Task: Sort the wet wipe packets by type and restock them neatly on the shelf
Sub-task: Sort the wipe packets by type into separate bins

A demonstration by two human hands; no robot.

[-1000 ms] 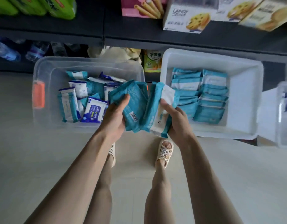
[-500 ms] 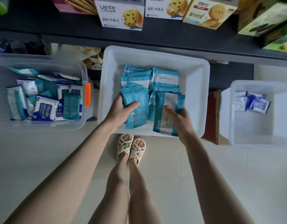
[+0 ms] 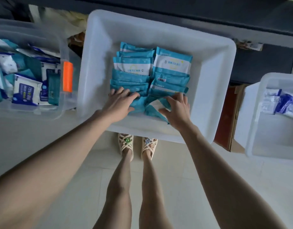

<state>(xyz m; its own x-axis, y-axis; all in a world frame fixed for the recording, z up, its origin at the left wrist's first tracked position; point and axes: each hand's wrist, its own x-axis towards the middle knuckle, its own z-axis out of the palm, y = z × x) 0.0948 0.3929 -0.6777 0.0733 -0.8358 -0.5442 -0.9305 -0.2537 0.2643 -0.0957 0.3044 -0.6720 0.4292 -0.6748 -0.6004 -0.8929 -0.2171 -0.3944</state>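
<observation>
Leftward, mixed packets [image 3: 25, 90] in clear bin [image 3: 43, 113]

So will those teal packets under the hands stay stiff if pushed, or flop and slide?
Probably floppy: the front teal packets bend and crumple under the left hand and right hand. Likely slippery: the glossy, shingled rows behind could slide over each other. They look light, so a push may shift several across the white tub.

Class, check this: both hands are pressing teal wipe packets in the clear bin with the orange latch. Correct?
Wrong bin. The head view shows the left hand and right hand pressing teal wipe packets in the white bin, not the clear bin.
</observation>
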